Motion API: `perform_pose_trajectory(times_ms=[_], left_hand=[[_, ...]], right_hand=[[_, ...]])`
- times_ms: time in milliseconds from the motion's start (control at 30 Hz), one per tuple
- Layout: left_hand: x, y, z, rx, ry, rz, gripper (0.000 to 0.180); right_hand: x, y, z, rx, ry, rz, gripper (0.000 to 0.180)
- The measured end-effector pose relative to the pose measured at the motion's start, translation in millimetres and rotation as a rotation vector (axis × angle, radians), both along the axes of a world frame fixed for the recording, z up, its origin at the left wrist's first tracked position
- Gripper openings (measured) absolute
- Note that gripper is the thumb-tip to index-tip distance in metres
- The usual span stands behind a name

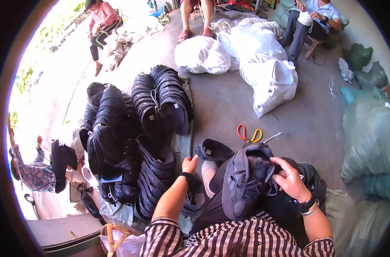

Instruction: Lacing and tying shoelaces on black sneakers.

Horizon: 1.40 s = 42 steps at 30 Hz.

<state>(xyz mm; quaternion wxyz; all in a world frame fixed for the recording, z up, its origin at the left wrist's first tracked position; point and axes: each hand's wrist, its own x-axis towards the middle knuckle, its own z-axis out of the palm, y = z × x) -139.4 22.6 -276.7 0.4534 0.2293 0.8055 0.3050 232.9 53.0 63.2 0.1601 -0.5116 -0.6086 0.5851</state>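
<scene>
A dark grey sneaker (pixel 242 188) with laces through its eyelets rests on my lap, toe toward me. My right hand (pixel 292 182) is closed at its right side, thumb and fingers by the laces and opening. My left hand (pixel 189 165) is off to the left, fingers curled together, close to the edge of a dark shoe upper (pixel 216 150) on the floor. Whatever sits in those fingers, if anything, is too small to make out. Scissors with one red and one yellow handle (pixel 256 135) lie just beyond the sneaker.
Long nested rows of dark shoe uppers (pixel 109 111) stand at the left. White sacks (pixel 267 81) lie ahead, green sacks (pixel 368 132) at the right. A wicker basket (pixel 113 233) is near my left elbow. Several other people sit around, one in a blue shirt (pixel 325 13).
</scene>
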Motion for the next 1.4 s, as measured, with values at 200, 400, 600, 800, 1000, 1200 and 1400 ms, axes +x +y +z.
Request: perform_pose_trajectory(times_ms=[200,400,600,800,1000,1200,1400], left_hand=[[68.0,49.4,-23.4,-0.205,0.009,0.195,0.107],[73.5,57.8,-20.6,0.028,-0.46,0.479,0.068],[64.0,80.5,99.6,0.637,-1.093,0.41,0.06],[72.0,81.6,234.2,0.776,-1.167,-0.041,0.046],[101.3,51.5,299.4,1.151,-1.527,-0.303,0.037],[103.7,46.8,285.2,0.763,-0.809,-0.445,0.044],[96.5,52.8,305.6,0.643,-0.598,-0.639,0.035]], right_hand=[[5.6,-1.3,-18.4,0.097,0.025,-0.035,0.064],[6.4,8.3,-11.1,-0.002,-0.003,-0.089,0.063],[9.8,12.9,-11.0,-0.076,0.122,-0.064,0.056],[-4.6,11.9,-16.6,0.207,0.048,-0.127,0.07],[-33.3,-19.7,12.2,0.276,0.589,-0.054,0.061],[-16.4,-29.1,16.1,0.541,0.617,-0.111,0.042],[5.5,-30.7,-11.0,1.316,0.085,-0.075,0.045]])
